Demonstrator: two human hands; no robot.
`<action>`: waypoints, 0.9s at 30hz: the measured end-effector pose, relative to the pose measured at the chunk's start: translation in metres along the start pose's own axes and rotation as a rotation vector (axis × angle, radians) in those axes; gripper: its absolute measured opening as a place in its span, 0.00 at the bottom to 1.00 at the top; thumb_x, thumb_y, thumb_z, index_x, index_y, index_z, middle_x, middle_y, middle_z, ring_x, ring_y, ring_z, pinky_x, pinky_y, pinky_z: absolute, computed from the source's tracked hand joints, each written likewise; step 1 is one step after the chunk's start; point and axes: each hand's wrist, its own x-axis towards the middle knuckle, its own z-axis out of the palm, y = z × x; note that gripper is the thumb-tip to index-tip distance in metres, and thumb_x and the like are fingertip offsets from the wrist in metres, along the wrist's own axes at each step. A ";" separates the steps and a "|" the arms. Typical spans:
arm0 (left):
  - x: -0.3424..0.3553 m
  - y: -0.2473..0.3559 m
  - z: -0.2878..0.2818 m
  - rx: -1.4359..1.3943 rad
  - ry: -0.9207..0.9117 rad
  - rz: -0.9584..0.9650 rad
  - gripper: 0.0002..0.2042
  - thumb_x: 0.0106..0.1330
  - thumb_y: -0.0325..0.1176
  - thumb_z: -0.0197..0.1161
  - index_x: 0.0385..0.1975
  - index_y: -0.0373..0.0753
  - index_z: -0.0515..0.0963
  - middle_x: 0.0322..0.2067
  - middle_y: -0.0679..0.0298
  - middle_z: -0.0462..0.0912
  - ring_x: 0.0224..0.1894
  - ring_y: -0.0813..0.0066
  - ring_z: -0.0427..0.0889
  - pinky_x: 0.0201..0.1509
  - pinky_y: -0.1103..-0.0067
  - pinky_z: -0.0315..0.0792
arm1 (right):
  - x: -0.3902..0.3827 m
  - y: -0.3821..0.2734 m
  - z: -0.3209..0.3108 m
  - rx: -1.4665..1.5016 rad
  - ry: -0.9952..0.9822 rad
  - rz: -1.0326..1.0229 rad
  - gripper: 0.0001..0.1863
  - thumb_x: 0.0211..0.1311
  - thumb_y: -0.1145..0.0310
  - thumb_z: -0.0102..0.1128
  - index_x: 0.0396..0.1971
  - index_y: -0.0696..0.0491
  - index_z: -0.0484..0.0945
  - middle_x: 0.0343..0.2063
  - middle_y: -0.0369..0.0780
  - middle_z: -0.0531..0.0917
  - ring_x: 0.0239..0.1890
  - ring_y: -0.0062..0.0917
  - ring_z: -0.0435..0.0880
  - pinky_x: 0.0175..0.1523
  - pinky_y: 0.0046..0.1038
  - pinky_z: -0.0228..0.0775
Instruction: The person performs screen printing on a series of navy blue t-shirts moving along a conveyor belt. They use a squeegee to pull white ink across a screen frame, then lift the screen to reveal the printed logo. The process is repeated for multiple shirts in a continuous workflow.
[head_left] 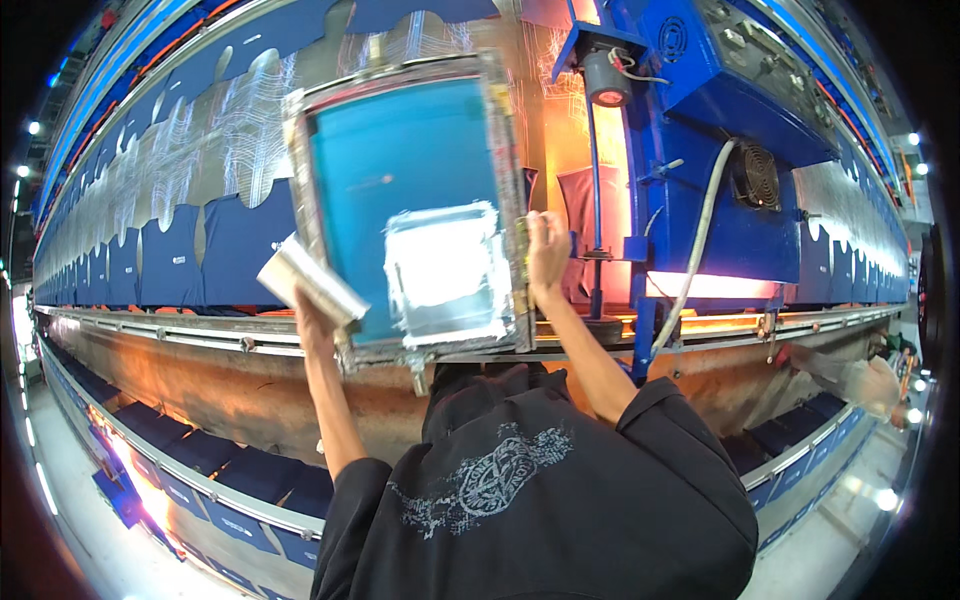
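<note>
A screen-printing frame (408,150) with blue-green mesh is held up tilted in front of me, above the edge of a long table. White ink (440,262) covers a square patch low on its mesh. My left hand (316,328) is closed round a pale, wide-bladed squeegee (310,280) beside the frame's lower left side; whether it also grips the frame is hidden. At the frame's right side, my right hand (545,258) is closed on its edge, fingers toward the top. Navy cut fabric pieces (245,250) lie on the table left of the frame.
Close on the right stands a blue machine (715,215) with a fan, a hanging cable (700,245) and an orange glow beneath it. A metal rail (180,328) runs along the table's near edge. Another table with navy pieces (250,478) lies behind me.
</note>
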 end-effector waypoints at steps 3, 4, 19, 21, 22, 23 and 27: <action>0.050 -0.007 0.061 0.087 -0.070 -0.146 0.33 0.78 0.56 0.54 0.72 0.37 0.62 0.65 0.59 0.74 0.65 0.66 0.76 0.69 0.69 0.71 | 0.028 0.038 -0.002 -0.142 0.180 -0.045 0.20 0.71 0.54 0.59 0.33 0.60 0.77 0.27 0.45 0.79 0.34 0.33 0.78 0.45 0.36 0.69; 0.058 -0.013 0.070 0.119 -0.084 -0.205 0.33 0.78 0.55 0.53 0.73 0.38 0.62 0.66 0.60 0.73 0.66 0.68 0.74 0.70 0.70 0.69 | 0.034 0.051 -0.006 -0.187 0.218 -0.041 0.21 0.71 0.54 0.58 0.32 0.60 0.77 0.27 0.46 0.79 0.34 0.34 0.78 0.45 0.37 0.69; 0.079 -0.056 0.028 0.172 -0.104 -0.266 0.37 0.73 0.57 0.61 0.72 0.36 0.62 0.65 0.60 0.74 0.66 0.66 0.75 0.70 0.67 0.70 | 0.030 0.111 0.030 -0.503 0.367 0.087 0.18 0.74 0.54 0.53 0.32 0.53 0.79 0.26 0.42 0.86 0.32 0.41 0.87 0.38 0.42 0.72; 0.086 -0.058 0.026 0.171 -0.058 -0.231 0.38 0.72 0.56 0.63 0.70 0.34 0.64 0.64 0.59 0.75 0.65 0.67 0.76 0.70 0.67 0.70 | 0.029 0.118 0.033 -0.496 0.323 0.141 0.18 0.74 0.52 0.52 0.32 0.51 0.79 0.26 0.44 0.86 0.33 0.44 0.86 0.39 0.44 0.73; 0.083 -0.056 0.023 0.187 -0.043 -0.208 0.37 0.71 0.55 0.65 0.69 0.33 0.66 0.63 0.59 0.76 0.64 0.68 0.77 0.69 0.68 0.70 | 0.029 0.121 0.036 -0.492 0.302 0.168 0.18 0.74 0.52 0.51 0.32 0.51 0.78 0.27 0.44 0.85 0.34 0.45 0.86 0.39 0.45 0.73; 0.078 -0.054 0.029 0.200 -0.030 -0.183 0.36 0.70 0.54 0.67 0.68 0.32 0.68 0.62 0.59 0.77 0.63 0.68 0.77 0.69 0.68 0.70 | 0.027 0.125 0.034 -0.516 0.287 0.203 0.18 0.74 0.50 0.49 0.33 0.49 0.77 0.26 0.46 0.85 0.34 0.47 0.86 0.40 0.47 0.73; 0.075 -0.016 0.080 0.683 -0.264 -0.136 0.21 0.65 0.40 0.75 0.52 0.32 0.83 0.46 0.62 0.87 0.46 0.77 0.84 0.55 0.76 0.75 | 0.036 0.137 0.035 -0.565 0.203 0.242 0.14 0.74 0.54 0.49 0.37 0.48 0.75 0.33 0.50 0.86 0.40 0.50 0.85 0.45 0.50 0.74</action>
